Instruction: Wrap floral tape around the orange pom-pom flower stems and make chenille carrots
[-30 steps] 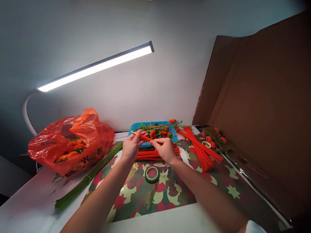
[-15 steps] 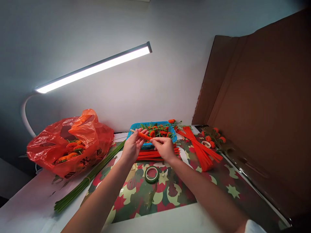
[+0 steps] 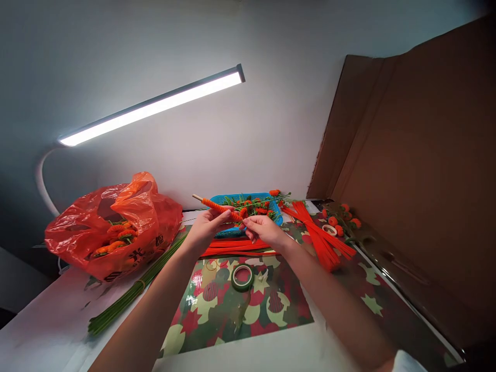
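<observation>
My left hand (image 3: pixel 205 227) pinches a thin wooden stick (image 3: pixel 197 197) that has an orange pipe cleaner (image 3: pixel 217 207) coiled around it. The stick points up and to the left. My right hand (image 3: pixel 262 229) grips the other end of the coil, fingers closed. Both hands hover above a pile of straight orange pipe cleaners (image 3: pixel 232 247) in front of a blue basket (image 3: pixel 220 200) filled with orange pompom flowers on green stems.
A roll of green tape (image 3: pixel 243 277) lies on the patterned mat (image 3: pixel 232 305). A bundle of green stems (image 3: pixel 135 289) and a red plastic bag (image 3: pixel 112 227) are at left. More orange pipe cleaners (image 3: pixel 320 235) lie at right beside a cardboard panel (image 3: pixel 418 165). A lamp bar (image 3: pixel 155 106) hangs above.
The stick has slid up and left, so more of the orange coil shows past my left hand. Both hands have risen slightly and my right hand has shifted its grip.
</observation>
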### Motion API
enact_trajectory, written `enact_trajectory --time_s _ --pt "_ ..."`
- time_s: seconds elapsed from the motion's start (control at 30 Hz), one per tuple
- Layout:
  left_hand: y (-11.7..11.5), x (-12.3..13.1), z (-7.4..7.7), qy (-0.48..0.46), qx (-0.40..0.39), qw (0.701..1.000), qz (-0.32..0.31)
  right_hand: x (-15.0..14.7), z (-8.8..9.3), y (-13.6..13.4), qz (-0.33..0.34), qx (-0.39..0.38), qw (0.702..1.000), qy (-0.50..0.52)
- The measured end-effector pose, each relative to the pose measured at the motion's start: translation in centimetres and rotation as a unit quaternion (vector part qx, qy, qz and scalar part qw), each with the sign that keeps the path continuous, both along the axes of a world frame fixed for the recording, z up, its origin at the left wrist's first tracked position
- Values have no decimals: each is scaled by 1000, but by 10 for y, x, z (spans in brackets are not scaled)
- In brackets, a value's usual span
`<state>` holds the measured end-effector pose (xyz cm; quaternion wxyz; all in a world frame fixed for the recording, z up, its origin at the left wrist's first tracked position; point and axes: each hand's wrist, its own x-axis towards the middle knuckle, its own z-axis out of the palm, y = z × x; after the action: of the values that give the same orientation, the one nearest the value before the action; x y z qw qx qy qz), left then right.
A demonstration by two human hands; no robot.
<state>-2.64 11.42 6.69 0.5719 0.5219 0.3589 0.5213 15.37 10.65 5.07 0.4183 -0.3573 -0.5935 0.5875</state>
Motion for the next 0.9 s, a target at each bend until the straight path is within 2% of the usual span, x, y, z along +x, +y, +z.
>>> enact_trajectory --time_s 0.17,0.33,0.57,0.67,0.77,0.9 --pt "2 -6 4 18 4 999 45 -2 1 -3 7 30 999 -16" --pt "2 -17 16 21 8 996 82 1 5 -5 17 36 999 -20" --pt "-1 -38 32 1 17 990 140 30 15 2 81 16 994 -77" --pt "-1 -48 37 -18 33 982 184 52 20 5 93 18 985 -141" --pt "0 -58 42 -43 36 973 223 61 20 5 67 36 968 -239" --pt "0 -61 45 -50 21 970 239 33 1 -2 81 92 922 -366"
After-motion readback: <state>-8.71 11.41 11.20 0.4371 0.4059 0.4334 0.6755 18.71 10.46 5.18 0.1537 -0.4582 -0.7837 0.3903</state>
